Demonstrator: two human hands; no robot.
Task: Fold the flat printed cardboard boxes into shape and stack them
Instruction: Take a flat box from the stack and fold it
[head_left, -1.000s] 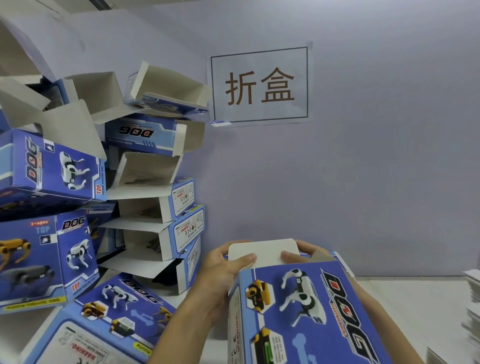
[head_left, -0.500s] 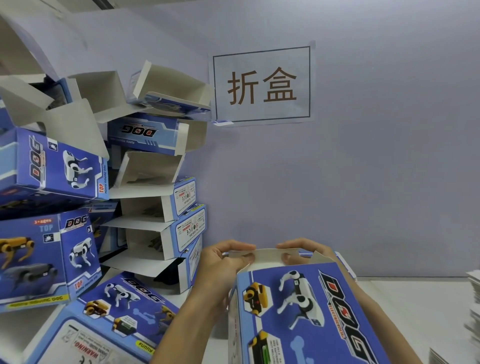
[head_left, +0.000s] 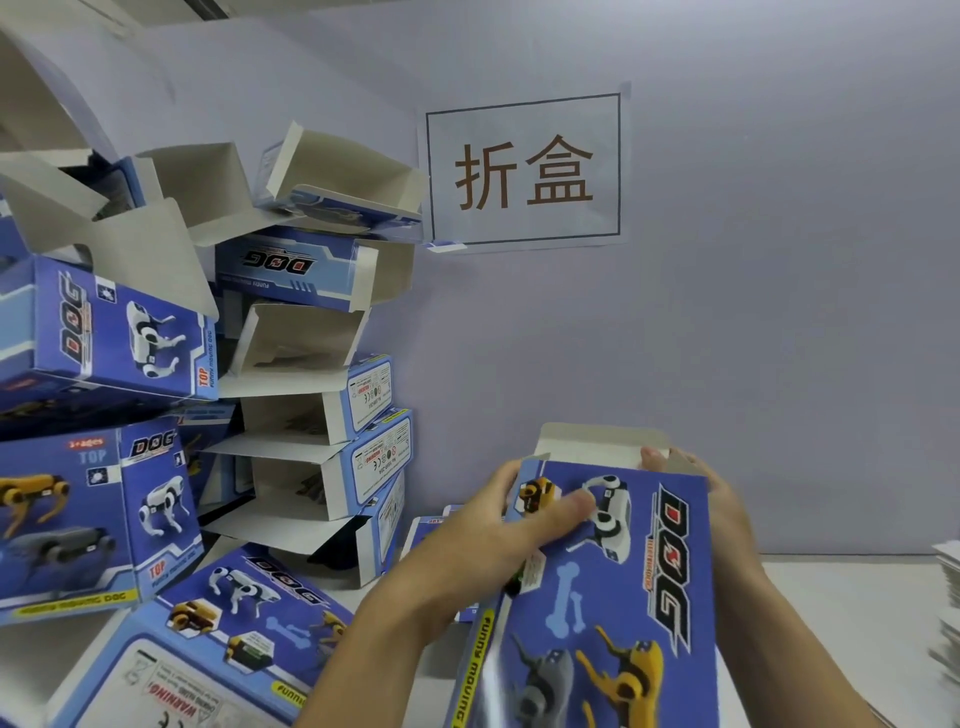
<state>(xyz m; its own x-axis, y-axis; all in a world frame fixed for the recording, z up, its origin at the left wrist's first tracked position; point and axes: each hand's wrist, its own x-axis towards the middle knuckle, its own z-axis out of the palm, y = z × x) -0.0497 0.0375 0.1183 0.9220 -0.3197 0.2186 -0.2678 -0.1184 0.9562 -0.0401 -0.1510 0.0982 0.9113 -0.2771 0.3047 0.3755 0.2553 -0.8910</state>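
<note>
Left hand is gripping the DOG box, thumb across its printed face; right hand is holding the 3 o'clock edge. End flap at 12 o'clock is standing open. I'd keep the walls square, then tuck it fully.

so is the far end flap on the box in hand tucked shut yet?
No. The white end flap stands open above the box, which the left hand and right hand hold by its sides.

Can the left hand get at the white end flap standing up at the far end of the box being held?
Probably yes. The left hand grips the box near its far left corner, thumb across the printed face. The white end flap stands just beyond it, uncovered; only the right hand touches its right end.
</note>
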